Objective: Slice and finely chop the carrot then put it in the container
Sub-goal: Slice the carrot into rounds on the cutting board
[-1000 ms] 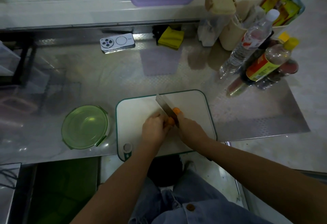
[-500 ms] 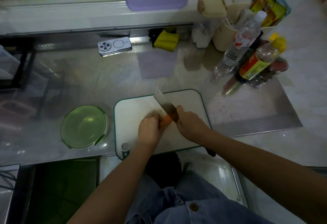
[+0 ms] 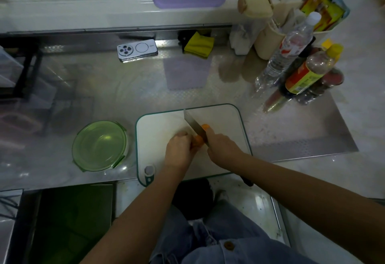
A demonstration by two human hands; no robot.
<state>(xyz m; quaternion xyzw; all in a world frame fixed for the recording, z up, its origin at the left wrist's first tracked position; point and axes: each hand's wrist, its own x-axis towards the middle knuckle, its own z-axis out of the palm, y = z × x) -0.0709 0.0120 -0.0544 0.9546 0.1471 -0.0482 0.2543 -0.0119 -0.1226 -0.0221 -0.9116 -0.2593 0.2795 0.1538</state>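
The table (image 3: 229, 88) carries a white board (image 3: 158, 130) and, just left of it, a green container (image 3: 99, 144) with no carrot visible in it. On the board the left hand (image 3: 179, 151) curls its fingers over the carrot (image 3: 198, 141), and the right hand (image 3: 223, 149) grips the knife (image 3: 194, 126). Half a second ago the blade hid the carrot's tip. Now an orange end shows beyond it, so slicing looks to be barely begun.

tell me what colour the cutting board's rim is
Dark teal green, edging the white cutting board; the head view shows it clearly.
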